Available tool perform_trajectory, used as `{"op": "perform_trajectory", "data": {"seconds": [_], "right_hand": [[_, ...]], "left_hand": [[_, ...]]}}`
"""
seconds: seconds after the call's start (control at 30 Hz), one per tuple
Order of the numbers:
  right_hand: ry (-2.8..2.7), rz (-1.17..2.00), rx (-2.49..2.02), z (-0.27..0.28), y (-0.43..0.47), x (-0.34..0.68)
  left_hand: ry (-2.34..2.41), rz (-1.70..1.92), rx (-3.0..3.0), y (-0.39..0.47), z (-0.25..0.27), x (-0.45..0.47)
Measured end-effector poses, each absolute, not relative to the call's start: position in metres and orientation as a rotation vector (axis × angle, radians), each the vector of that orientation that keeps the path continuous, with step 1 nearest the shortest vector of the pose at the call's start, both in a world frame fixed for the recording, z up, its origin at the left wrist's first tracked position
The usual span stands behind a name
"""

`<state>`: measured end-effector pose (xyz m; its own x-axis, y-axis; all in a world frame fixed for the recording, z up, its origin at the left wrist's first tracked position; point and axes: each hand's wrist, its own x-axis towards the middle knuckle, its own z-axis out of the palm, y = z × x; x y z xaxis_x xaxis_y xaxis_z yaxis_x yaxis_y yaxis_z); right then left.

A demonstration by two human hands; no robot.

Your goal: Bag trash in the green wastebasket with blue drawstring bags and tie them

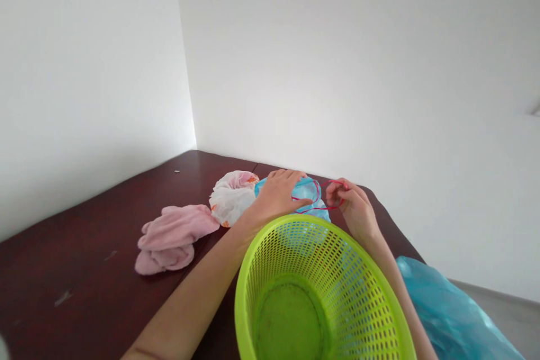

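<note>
My left hand (pixel 282 191) lies over a light-blue plastic bag (pixel 304 190), its fingers stretched across the top and its thumb apart. A thin red string (pixel 317 209) loops over the bag near that thumb and runs to the right. Closed in a pinch, my right hand (pixel 352 202) holds the string. Between my forearms and nearer to me is a lime-green plastic basket (pixel 291 320), tilted so that its inside shows. Its rim and mesh wall hide the lower part of the blue bag.
Left of the blue bag sits a crumpled white plastic bag (pixel 231 199) with orange print. A folded pink cloth (pixel 177 236) lies on the dark red table (pixel 97 259). A larger blue plastic bag (pixel 451 309) is at the lower right. White walls (pixel 337 67) stand behind and left.
</note>
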<state>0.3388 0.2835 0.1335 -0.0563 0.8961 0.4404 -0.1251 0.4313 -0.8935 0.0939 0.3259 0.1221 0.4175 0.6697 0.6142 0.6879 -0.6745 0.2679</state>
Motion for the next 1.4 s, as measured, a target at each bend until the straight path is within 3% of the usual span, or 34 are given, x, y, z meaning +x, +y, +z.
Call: {"op": "perform_trajectory", "data": {"seconds": [0.23, 0.37, 0.47, 0.7, 0.93, 1.4], "right_hand": [[-1.469, 0.94, -0.806, 0.14, 0.272, 0.348], [-1.552, 0.564, -1.148, 0.138, 0.277, 0.352], [-1.603, 0.358, -1.144, 0.14, 0.278, 0.348], [-1.754, 0.624, -1.041, 0.129, 0.286, 0.338], [-1.709, 0.664, -0.979, 0.105, 0.309, 0.333], [-1.469, 0.794, -0.918, 0.097, 0.32, 0.338]], "left_hand": [[-1.522, -1.01, -2.594, 0.338, 0.114, 0.084], [-1.448, -1.338, -2.557, 0.338, 0.121, 0.08], [-1.362, -1.526, -2.589, 0.333, 0.129, 0.083], [-1.289, -1.505, -2.876, 0.323, 0.127, 0.093], [-1.279, -1.44, -3.149, 0.326, 0.124, 0.091], [-1.491, -1.261, -2.552, 0.339, 0.128, 0.069]]}}
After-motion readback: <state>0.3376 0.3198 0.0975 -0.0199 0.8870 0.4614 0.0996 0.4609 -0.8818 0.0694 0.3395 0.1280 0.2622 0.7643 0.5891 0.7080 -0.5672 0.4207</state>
